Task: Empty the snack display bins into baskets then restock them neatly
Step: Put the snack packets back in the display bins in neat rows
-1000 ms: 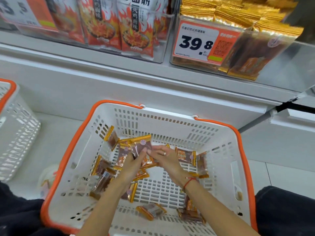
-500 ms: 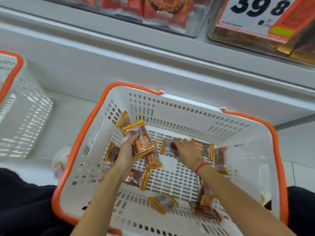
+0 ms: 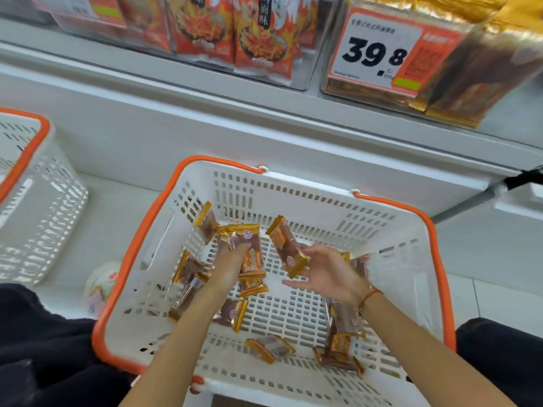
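- Since the earlier frame, the right hand [image 3: 326, 271] has been lifted off the basket floor, and a single snack packet [image 3: 288, 245] is now held up in it beside the left hand's stack.
- That packet is pinched between thumb and fingertips, tilted, while the remaining fingers are spread loosely below it.
- A stack of gold-edged packets [image 3: 248, 249] is gripped by the left hand [image 3: 232, 257], fingers curled round it from behind; the stack is held above the floor of the white basket [image 3: 308, 198], near its middle.
- Loose packets [image 3: 270, 348] are scattered flat over the basket floor, with more piled in the near right corner [image 3: 342, 333].
- A second basket [image 3: 35, 201] is seen at the left, well apart.
- Above, a clear display bin [image 3: 417, 92] with a 39.8 price tag [image 3: 379, 54] is partly filled with gold packets.
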`<state>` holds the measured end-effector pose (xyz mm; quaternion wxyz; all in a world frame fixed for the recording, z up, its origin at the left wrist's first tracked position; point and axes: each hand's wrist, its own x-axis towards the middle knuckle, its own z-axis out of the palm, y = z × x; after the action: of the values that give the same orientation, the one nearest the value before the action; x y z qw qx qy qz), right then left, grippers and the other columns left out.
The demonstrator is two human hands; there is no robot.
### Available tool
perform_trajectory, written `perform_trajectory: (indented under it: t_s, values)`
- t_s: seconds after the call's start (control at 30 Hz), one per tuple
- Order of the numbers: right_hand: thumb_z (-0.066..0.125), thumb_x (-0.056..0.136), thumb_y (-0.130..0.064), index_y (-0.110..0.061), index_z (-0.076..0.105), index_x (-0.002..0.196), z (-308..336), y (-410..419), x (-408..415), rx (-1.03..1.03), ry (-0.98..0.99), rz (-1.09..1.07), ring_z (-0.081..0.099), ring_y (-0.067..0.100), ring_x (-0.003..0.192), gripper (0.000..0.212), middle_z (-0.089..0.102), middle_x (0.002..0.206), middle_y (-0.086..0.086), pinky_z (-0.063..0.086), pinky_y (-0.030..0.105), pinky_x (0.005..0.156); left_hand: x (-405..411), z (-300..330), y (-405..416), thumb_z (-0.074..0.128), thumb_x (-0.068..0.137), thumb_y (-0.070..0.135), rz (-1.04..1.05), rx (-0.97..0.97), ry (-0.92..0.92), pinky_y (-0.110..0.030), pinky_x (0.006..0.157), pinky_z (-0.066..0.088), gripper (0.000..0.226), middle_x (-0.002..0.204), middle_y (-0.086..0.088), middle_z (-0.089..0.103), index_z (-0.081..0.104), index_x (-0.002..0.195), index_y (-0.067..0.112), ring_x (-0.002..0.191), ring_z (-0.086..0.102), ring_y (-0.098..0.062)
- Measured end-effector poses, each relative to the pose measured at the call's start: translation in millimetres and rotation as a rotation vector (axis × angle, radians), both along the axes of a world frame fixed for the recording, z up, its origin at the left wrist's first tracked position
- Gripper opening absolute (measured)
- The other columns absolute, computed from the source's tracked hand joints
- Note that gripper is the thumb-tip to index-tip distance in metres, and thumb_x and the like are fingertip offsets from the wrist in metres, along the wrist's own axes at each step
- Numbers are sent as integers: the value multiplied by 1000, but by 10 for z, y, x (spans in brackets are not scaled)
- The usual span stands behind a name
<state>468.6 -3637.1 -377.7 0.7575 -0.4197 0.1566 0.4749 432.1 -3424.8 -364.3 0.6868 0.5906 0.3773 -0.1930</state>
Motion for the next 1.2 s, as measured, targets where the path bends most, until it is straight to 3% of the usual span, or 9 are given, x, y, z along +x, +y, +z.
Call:
perform_trajectory:
  t_s: [0.1,0.3,0.47,0.6,0.73,0.87,0.97,1.07,1.2]
  values:
    - [57,92,-33,-16,67,111,284,106,112,-76,-139,48,60,33,109,28,62,118,12,41,57,105,25,197,-164,56,96,40,-110,37,-133,-38,106,31,70,155,-4,30,21,153,18,142,32,-26]
    - [66,69,-71,-24,58,129,863,236,223,-484,-553,166,59,18,118,76,58,133,-2,49,43,101,70,509,-275,55,99,28,-253,119,-437,-39,102,43,30,120,13,57,43,126,35,119,54,-16]
    - [48,95,-54,-30,69,110,978,337,173,-623,-750,103,66,4,104,36,73,108,-9,51,28,91,50,644,-343,56,98,28,-281,117,-580,-30,94,45,26,116,19,58,43,114,44,112,56,-5]
    - [41,104,-29,-29,63,112,1105,187,201,-588,-802,62,70,2,90,24,71,109,-5,55,18,76,97,629,-179,52,99,33,-57,24,-439,-26,93,41,34,125,12,51,42,131,31,117,49,-16]
    - [61,92,-7,-25,65,99,1400,-78,330,-712,-917,420,70,6,79,20,73,88,-8,55,18,67,170,590,-24,58,95,37,65,18,-301,-50,106,41,59,137,-12,53,35,143,10,121,54,-30]
    - [73,85,-24,-17,68,94,1717,-110,375,-750,-885,871,67,5,73,13,72,73,-12,46,14,61,152,645,-91,65,70,64,-163,2,-240,-50,110,36,95,146,-11,46,34,145,15,130,47,-32]
    - [74,84,-24,-11,68,102,1699,24,345,-736,-941,765,68,11,73,23,73,75,-10,46,16,59,116,714,-252,55,95,35,-288,-37,-244,-26,91,41,45,141,-3,46,42,134,18,118,55,-17]
    - [82,77,-26,-11,66,87,1633,36,401,-783,-1022,497,64,12,64,24,68,72,-2,49,22,58,140,763,-377,42,103,25,-280,-124,-285,-21,64,45,36,75,-2,67,70,82,13,67,63,-13]
    - [85,72,-22,-5,66,94,1763,-82,408,-802,-1057,377,67,15,66,34,67,88,6,56,29,64,228,937,-471,63,83,58,-250,-278,-323,-42,96,46,52,105,-13,71,72,108,14,104,64,-27]
